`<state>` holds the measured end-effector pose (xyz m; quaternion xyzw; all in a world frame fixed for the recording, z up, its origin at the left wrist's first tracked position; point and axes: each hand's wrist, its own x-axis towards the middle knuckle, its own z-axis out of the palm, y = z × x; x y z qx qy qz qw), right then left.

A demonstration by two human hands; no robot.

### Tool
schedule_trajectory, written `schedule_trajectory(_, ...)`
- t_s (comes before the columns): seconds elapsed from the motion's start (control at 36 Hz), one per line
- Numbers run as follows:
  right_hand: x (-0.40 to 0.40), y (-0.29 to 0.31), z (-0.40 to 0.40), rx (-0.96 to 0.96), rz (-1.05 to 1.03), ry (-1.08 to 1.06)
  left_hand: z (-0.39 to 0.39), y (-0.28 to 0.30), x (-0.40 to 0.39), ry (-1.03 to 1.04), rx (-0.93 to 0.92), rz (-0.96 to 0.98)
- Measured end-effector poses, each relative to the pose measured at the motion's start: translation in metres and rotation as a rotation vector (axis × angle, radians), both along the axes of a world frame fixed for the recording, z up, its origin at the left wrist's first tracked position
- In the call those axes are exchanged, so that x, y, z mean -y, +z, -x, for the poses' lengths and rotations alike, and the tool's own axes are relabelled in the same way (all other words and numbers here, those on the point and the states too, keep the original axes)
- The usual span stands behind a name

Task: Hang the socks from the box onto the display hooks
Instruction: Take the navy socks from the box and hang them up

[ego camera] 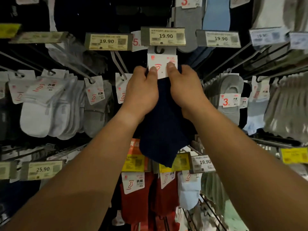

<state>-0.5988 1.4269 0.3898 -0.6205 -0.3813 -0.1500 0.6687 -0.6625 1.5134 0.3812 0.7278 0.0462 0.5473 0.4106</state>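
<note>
Head view, nearest first: my two forearms run up from the bottom corners and meet at the middle. My left hand (141, 92) grips the pack of navy socks (164, 130) from its left side, thumb pressed onto the white header card (162, 64); my right hand (185, 85) grips it from the right, thumb likewise on the card. Both are clamped on the pack, neither nearer than the other as far as I can tell. The socks hang straight down between my wrists, long axis vertical, card uppermost. Just above my thumbs the card's hook cut-out (159, 49) sits directly under the 19.90 price tag (165, 36) that caps the display hook. I can't tell whether the cut-out is already over the prong. Beyond, white and grey socks (55, 107) hang on neighbouring hooks.
</note>
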Motion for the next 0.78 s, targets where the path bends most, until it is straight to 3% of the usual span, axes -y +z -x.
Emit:
schedule_trajectory(0.22,-0.005,-0.001,-0.017,-0.083,-0.020,0.067,-0.013,0.000,-0.003,-0.007,-0.036,0.067)
schedule_trajectory(0.31,-0.012,0.000,-0.024,-0.061,0.043,0.002,-0.020,0.000,-0.011,0.056,-0.113,0.058)
schedule_trajectory(0.5,-0.041,-0.012,-0.039,-0.034,0.139,-0.175,-0.035,-0.005,-0.028,0.304,-0.399,-0.102)
schedule_trajectory(0.78,-0.030,-0.056,-0.034,0.087,0.428,-0.372,-0.012,-0.029,-0.037,0.391,-0.675,-0.352)
